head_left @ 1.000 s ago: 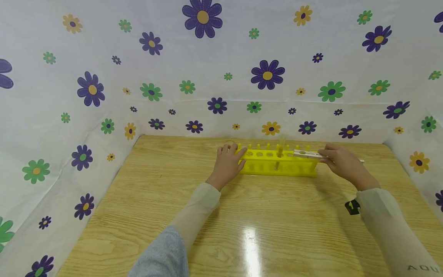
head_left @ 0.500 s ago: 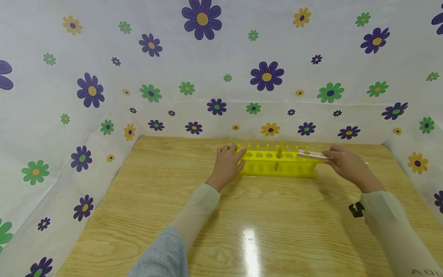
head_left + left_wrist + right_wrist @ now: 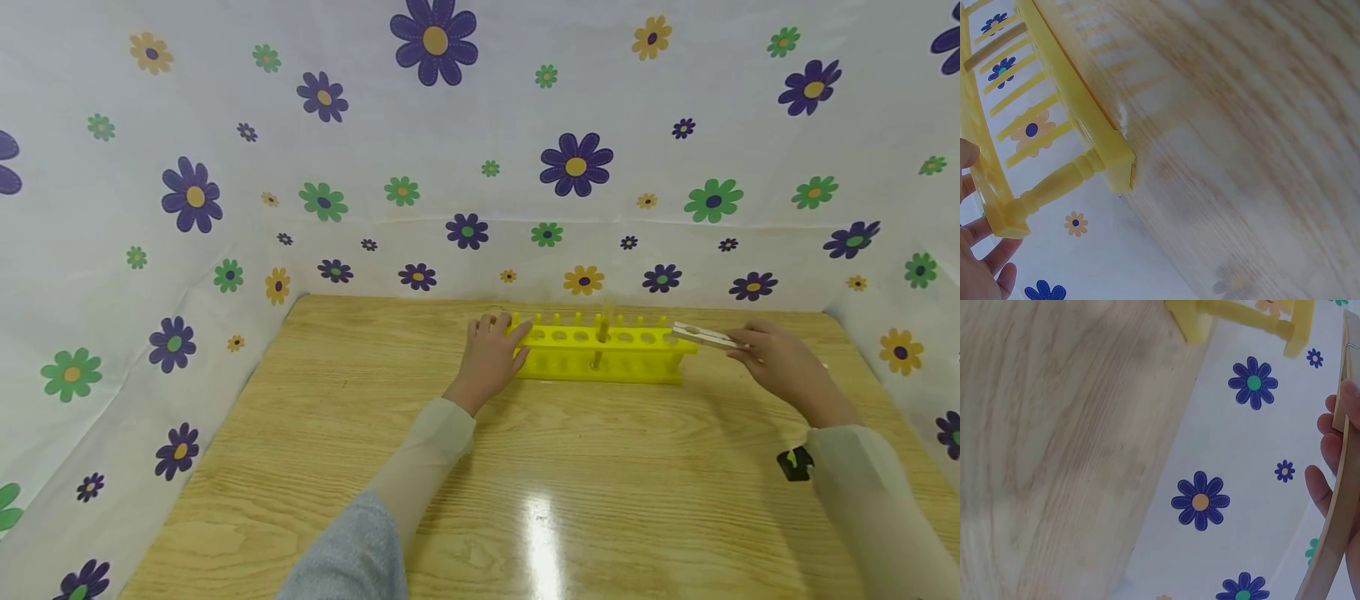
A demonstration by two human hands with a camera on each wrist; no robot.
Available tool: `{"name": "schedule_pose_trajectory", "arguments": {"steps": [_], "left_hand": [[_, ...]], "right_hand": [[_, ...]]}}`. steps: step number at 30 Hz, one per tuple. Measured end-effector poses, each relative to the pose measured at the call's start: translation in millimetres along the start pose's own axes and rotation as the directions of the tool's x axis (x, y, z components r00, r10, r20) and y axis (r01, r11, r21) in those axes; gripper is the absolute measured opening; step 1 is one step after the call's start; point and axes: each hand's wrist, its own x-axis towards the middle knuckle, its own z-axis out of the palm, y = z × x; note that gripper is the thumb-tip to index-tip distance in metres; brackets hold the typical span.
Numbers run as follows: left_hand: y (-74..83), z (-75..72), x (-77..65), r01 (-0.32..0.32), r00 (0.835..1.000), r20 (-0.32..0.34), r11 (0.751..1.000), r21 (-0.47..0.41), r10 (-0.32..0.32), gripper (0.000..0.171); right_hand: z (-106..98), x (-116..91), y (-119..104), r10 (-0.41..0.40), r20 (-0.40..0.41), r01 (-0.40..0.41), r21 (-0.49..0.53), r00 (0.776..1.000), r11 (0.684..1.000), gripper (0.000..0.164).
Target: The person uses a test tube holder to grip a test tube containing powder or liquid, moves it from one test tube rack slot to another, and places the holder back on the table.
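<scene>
In the head view, a yellow test tube rack (image 3: 600, 373) stands at the back of the table. One clear test tube (image 3: 604, 323) is upright in a hole right of the rack's middle. My left hand (image 3: 487, 357) grips the rack's left end, thumb in front and fingers over the top. In the left wrist view, fingertips (image 3: 1001, 255) curl round that end. My right hand (image 3: 780, 367) holds a wooden test tube clamp (image 3: 703, 335), its jaws pointing left at the rack's right end, away from the tube. The clamp's long handle (image 3: 1334, 531) crosses the palm in the right wrist view.
A wooden table (image 3: 360, 450) carries the rack close to its back edge. White cloth with printed flowers (image 3: 480, 100) walls off the back and both sides. A small black object (image 3: 795, 463) sits by the right sleeve.
My right hand has moved to the right with the clamp, away from the test tube, to the rack's right end. The left hand keeps its grip; rack and tube have stayed put.
</scene>
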Motion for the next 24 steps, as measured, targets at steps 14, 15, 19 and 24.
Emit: {"name": "schedule_pose_trajectory", "arguments": {"steps": [14,15,19,24], "left_hand": [[-0.5,-0.7,-1.0,-0.002,1.000,-0.005,1.000,-0.012,0.002,0.038],[-0.4,-0.6,-1.0,-0.002,1.000,-0.006,1.000,-0.009,0.002,0.038],[0.1,-1.6,-1.4,-0.004,1.000,-0.018,1.000,-0.007,0.003,0.038],[0.5,-1.4,-1.0,0.000,1.000,-0.011,1.000,0.000,0.000,0.038]], "right_hand": [[-5.3,-27.0,21.1,0.074,0.005,-0.073,-0.013,0.997,0.997,0.027],[-5.1,-29.0,22.7,0.081,0.011,-0.081,-0.011,0.997,0.997,0.026],[-4.0,-37.5,29.0,0.112,0.033,-0.112,-0.016,0.993,0.994,0.026],[-1.2,-46.3,35.3,0.145,0.045,-0.144,-0.014,0.988,0.989,0.027]]}}
